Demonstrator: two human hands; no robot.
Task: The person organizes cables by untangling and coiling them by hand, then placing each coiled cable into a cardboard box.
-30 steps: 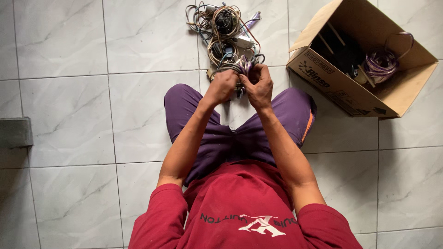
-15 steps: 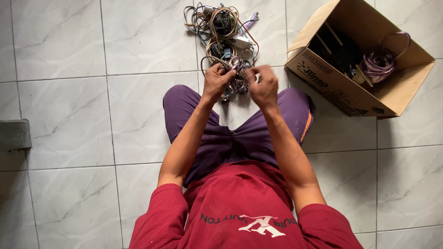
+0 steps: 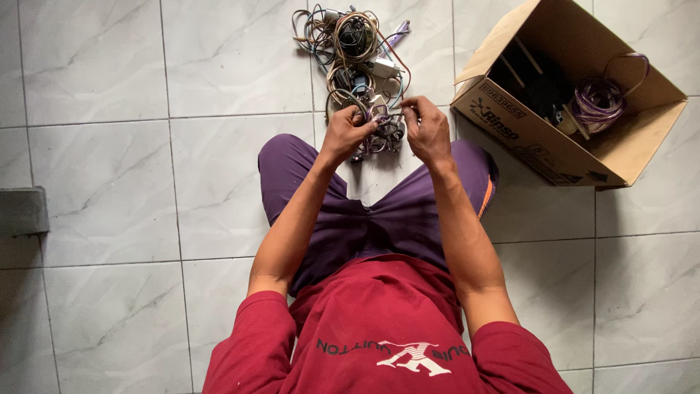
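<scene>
A tangled bunch of cables (image 3: 379, 131) sits lifted between the knees, just above the lap. Left hand (image 3: 344, 133) clamps the bunch from 9 o'clock, fingers curled tight around it. Right hand (image 3: 426, 130) pinches a thin strand at 3 o'clock, thumb and fingers closed. At 12 o'clock, a bigger pile of wires and adapters (image 3: 354, 47) lies on the tiled floor (image 3: 146, 182). Over at 2 o'clock, an open cardboard box (image 3: 539, 138) holds a purple coiled cable (image 3: 599, 98).
</scene>
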